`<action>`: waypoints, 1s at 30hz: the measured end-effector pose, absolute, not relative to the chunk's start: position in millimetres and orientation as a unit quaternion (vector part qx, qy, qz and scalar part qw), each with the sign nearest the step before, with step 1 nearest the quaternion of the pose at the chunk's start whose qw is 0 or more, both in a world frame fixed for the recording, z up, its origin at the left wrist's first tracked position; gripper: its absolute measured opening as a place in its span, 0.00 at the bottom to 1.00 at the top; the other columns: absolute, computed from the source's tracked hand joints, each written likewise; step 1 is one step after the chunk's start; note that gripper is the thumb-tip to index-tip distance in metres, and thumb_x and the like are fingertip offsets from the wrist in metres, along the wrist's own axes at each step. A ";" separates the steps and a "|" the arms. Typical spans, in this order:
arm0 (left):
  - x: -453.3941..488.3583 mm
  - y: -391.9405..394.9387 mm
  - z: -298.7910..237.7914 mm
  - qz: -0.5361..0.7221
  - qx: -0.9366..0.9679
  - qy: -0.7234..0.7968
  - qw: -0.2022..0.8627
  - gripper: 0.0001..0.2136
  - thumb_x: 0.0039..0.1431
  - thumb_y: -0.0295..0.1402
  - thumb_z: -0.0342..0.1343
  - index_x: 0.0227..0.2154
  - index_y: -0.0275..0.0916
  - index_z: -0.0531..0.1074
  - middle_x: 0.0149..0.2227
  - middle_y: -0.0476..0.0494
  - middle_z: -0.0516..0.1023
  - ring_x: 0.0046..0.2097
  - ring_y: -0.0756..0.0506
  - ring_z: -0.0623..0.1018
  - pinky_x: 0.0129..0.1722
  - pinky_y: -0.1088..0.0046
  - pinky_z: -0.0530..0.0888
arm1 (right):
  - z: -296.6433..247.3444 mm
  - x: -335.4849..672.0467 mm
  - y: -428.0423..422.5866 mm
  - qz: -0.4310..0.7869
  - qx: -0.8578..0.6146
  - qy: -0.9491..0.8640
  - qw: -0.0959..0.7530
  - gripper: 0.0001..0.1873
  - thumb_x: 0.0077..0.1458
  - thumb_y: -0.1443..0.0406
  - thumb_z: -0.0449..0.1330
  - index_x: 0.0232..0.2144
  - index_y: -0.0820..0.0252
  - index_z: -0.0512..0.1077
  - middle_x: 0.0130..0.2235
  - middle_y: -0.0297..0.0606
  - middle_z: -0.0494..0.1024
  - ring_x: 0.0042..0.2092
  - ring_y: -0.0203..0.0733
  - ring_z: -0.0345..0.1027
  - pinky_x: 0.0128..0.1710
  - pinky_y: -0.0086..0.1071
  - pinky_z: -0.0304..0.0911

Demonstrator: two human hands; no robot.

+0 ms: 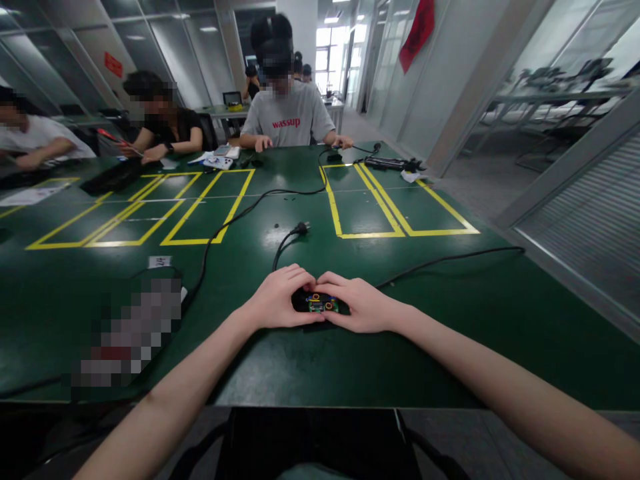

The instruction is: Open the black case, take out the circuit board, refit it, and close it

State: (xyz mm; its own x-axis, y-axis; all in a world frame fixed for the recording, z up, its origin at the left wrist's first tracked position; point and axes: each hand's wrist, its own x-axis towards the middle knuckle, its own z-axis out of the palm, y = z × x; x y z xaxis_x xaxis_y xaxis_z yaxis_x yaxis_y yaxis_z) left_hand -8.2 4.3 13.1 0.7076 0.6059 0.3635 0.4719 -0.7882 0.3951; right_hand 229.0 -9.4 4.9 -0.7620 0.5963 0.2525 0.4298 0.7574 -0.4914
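From my remote seat, I have the left hand and right hand closed around a black casing on the table; its circuit board seems seated but uncovered (the plug lies unconnected beyond).

The plug lies behind the circuit board.

Daylight is glaring through the far window; the green tabletop is lying dim under soft reflections; distortion is stretching edges, and pixelation is masking patches.
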 end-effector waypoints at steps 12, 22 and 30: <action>-9.1 6.7 5.3 0.232 0.920 0.291 0.126 0.14 0.59 0.45 0.66 0.39 0.39 0.80 0.40 0.41 0.80 0.44 0.41 0.77 0.45 0.63 0.76 | 4.4 254.6 9.5 0.311 -0.299 -0.860 0.272 0.07 0.62 0.61 0.61 0.36 0.59 0.75 0.34 0.36 0.74 0.28 0.35 0.63 0.29 0.30 0.60; -6.6 6.3 7.7 0.229 0.915 0.300 0.138 0.13 0.58 0.42 0.67 0.36 0.38 0.77 0.40 0.40 0.80 0.44 0.41 0.76 0.44 0.63 0.76 | 2.7 254.4 12.3 0.350 -0.329 -0.839 0.255 0.18 0.64 0.54 0.60 0.27 0.60 0.74 0.27 0.35 0.73 0.26 0.35 0.61 0.27 0.29 0.57; -6.6 6.3 7.1 0.230 0.912 0.305 0.149 0.11 0.57 0.41 0.67 0.35 0.40 0.75 0.39 0.42 0.79 0.45 0.41 0.76 0.45 0.63 0.76 | 4.7 245.8 9.2 0.383 -0.354 -0.816 0.249 0.21 0.63 0.53 0.59 0.23 0.59 0.70 0.22 0.30 0.68 0.25 0.33 0.56 0.25 0.29 0.53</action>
